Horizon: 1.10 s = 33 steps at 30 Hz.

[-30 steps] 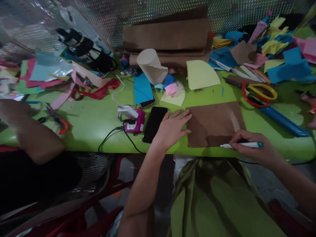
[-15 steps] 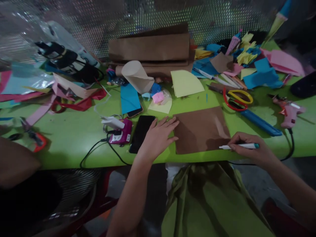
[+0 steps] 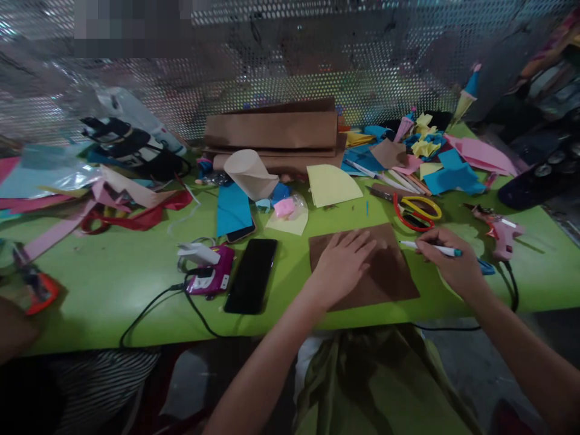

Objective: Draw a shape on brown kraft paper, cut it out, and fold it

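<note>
At lower centre, brown paper is partly covered by the spread left hand and a marker pinched in the right hand, marking seemingly being readied, steadiness required next.

"How's the left hand?"
"Palm down, fingers stretched forward, the left forearm slanting back behind the wrist."
"And the right hand?"
"Apart, to the left one's right: fingers curled toward the thumb, the right forearm angled outward."
</note>
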Available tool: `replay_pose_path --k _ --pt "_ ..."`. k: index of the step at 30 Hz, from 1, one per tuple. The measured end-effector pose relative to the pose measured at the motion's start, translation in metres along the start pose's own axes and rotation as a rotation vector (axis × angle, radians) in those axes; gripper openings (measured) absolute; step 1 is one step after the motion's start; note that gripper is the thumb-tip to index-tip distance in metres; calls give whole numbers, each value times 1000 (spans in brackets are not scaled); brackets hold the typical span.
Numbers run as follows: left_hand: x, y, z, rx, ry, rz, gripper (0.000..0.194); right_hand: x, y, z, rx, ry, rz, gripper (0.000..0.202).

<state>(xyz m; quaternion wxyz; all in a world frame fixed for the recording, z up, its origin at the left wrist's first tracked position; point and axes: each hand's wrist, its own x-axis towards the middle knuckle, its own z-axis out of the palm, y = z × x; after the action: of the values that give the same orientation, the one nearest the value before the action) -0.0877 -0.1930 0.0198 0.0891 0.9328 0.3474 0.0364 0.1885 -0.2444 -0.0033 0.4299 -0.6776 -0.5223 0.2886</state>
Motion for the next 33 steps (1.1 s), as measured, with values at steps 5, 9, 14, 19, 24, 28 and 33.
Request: replay_pose_path --k 5,9,14,19,24,28,33 --pt "10 9 15 -33 -14 39 51 -9 -1 -1 29 -42 14 16" --pt "9 10 18 -48 -59 23 49 -23 -1 -5 -25 -51 32 15" --pt "9 11 18 -48 -64 5 50 -33 0 -6 -111 -52 10 15" --pt "8 12 19 -52 -43 10 48 -39 -1 -9 -154 -50 3 16" --pt "8 12 18 -46 -28 11 48 -46 -4 -10 -172 -49 -17 16" --pt "8 13 18 -40 -31 14 47 -50 -4 -10 -189 -38 -25 21" --pt "10 16 15 -29 -41 18 49 -57 -5 -11 -226 -43 -18 23"
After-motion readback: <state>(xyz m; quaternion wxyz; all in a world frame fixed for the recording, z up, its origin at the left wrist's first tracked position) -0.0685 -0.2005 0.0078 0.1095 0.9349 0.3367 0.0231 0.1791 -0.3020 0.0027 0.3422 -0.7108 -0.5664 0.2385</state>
